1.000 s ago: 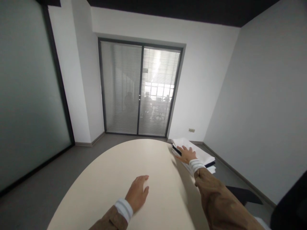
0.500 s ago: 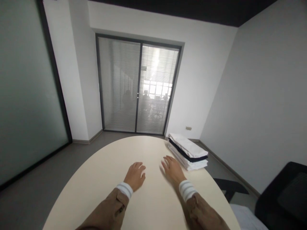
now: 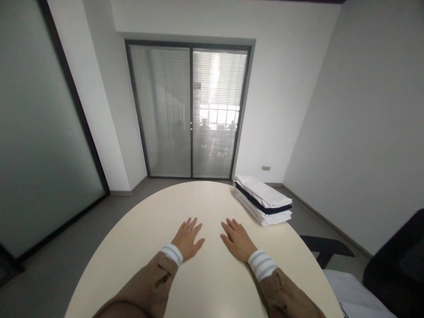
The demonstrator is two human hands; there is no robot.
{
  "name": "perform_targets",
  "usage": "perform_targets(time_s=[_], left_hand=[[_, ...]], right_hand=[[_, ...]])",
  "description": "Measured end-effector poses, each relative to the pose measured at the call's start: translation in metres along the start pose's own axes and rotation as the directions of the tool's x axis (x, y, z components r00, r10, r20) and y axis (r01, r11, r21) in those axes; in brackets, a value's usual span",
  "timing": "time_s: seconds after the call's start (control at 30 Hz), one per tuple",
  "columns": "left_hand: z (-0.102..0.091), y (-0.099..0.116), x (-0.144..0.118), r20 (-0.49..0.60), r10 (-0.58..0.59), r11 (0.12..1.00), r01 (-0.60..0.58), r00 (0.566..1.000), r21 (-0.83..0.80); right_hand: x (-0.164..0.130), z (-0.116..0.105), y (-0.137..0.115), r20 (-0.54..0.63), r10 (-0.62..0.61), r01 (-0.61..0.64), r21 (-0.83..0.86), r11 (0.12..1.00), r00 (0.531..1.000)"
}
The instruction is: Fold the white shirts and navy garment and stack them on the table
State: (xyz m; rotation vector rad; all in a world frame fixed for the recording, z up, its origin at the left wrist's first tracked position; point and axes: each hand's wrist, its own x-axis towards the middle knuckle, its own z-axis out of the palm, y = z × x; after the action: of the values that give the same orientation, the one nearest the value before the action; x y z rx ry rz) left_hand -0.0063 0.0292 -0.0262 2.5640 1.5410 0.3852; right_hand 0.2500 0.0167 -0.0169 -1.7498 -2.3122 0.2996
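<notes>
Resting flat on a pale oval surface (image 3: 205,287), two hands are seen from above, palms down and fingers spread, with nothing gripped. Brown sleeves with white striped cuffs are worn on both arms. The left hand (image 3: 188,239) is laid near the middle of the surface, and the right hand (image 3: 236,240) is placed just beside it, the two apart from each other. Beyond the right hand, at the far right edge of the surface, a stack of folded cloths (image 3: 263,205) is set, mostly white with one dark layer among them; it is touched by neither hand. Past the stack, a grey floor is seen, and then a sliding glass door (image 3: 190,110) with closed blinds is set in a white wall. A dark chair (image 3: 397,260) is glimpsed to the right of the stack.
</notes>
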Motion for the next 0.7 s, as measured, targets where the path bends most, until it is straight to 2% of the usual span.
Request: perform_targets(time_s=[0.7], left_hand=[[0.0090,-0.0041,0.0032,-0.044,-0.009,1.000,0.007,0.999,-0.031]], right_hand=[[-0.0010,-0.0057,-0.0020,0.009,0.009,-0.009,0.011,1.000,1.000]])
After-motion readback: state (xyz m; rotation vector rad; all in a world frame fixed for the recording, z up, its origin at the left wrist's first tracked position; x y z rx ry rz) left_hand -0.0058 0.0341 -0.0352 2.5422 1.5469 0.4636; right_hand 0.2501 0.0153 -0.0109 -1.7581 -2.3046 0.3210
